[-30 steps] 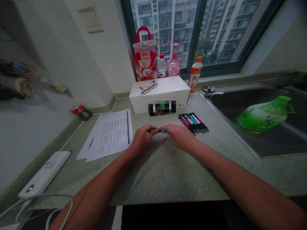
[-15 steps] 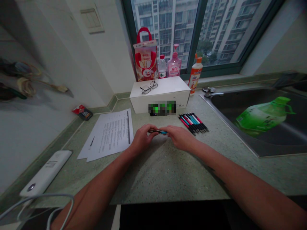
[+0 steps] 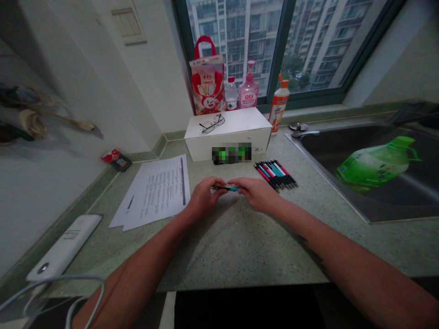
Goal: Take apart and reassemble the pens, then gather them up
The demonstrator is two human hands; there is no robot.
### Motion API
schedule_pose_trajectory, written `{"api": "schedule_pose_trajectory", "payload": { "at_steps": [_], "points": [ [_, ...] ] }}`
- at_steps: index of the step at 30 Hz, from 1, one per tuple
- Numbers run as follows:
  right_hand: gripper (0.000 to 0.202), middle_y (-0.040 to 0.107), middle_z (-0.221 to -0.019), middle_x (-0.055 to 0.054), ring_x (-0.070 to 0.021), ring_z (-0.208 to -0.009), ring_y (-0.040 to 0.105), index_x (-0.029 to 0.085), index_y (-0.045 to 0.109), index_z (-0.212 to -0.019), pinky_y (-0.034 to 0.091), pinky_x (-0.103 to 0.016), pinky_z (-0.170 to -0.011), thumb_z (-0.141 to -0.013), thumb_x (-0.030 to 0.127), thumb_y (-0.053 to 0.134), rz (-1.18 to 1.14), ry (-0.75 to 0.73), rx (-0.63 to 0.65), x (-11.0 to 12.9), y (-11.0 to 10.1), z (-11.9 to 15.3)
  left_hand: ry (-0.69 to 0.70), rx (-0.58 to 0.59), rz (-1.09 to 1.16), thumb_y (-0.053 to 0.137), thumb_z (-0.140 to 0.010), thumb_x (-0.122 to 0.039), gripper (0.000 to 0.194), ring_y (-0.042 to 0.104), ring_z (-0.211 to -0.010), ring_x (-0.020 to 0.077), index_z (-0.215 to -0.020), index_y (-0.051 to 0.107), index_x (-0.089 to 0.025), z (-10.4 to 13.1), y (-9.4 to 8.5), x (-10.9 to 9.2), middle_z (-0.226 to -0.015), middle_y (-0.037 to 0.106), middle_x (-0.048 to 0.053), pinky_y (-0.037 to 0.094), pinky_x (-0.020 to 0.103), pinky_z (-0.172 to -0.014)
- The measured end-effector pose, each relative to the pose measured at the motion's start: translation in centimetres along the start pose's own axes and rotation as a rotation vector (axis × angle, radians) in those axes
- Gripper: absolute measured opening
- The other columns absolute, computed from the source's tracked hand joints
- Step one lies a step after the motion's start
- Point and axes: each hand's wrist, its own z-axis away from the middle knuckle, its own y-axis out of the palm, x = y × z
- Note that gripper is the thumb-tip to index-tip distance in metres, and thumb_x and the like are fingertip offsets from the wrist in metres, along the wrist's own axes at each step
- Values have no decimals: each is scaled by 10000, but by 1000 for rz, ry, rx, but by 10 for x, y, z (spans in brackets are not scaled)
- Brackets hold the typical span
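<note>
Between my two hands a pen with a blue barrel and a dark end lies level above the counter. My left hand pinches its dark end between thumb and fingers. On the other side, the thumb and fingers of my right hand close on the blue end, covering its tip. Just beyond the right hand, several pens in black, red, white and blue lie side by side in a slanted row. Printed sheets of paper lie left of my left hand.
A white box with eyeglasses on top stands ahead, bottles and a red bag behind it. A green jug lies in the sink at right. A white power strip with a cable sits at left on the counter.
My right fingers have shifted slightly on the pen, and more of its blue barrel shows between my hands. The left hand keeps its pinch.
</note>
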Motion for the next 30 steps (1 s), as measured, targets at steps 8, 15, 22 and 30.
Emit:
{"api": "schedule_pose_trajectory", "payload": {
  "at_steps": [8, 15, 22, 30],
  "points": [
    [451, 757, -959, -56, -211, -895, 684, 206, 672, -1279, 505, -345, -815, -893, 50, 499, -106, 55, 47, 2, 4, -2, 110, -15, -74, 737, -847, -120, 182, 681, -893, 207, -987, 665, -211, 0, 0, 4, -930, 701, 57, 583, 397, -819],
    [419, 753, -1037, -69, -193, -888, 676, 198, 678, -1242, 500, -344, -837, -892, 43, 508, -168, 59, 22, 3, 5, -2, 100, -7, 20, 756, -794, -31, 422, 687, -881, 182, -1163, 631, -194, 0, 3, 5, -939, 696, 38, 577, 378, -864],
    [391, 755, -983, -54, -178, -854, 684, 196, 666, -1227, 507, -327, -816, -905, 37, 510, -196, 65, -25, 1, 2, -3, 21, -14, 92, 776, -811, -118, 499, 708, -966, 194, -1266, 583, -190, -2, 1, 6, -1086, 699, 85, 583, 389, -917],
    [367, 755, -1098, -65, -209, -1012, 705, 221, 669, -1218, 532, -375, -903, -893, 61, 616, -224, 62, -102, 4, 0, -4, -70, 47, 34, 730, -872, -198, 88, 713, -834, 194, -958, 715, -194, -2, -3, -2, -917, 754, 46, 593, 350, -804]
  ]
}}
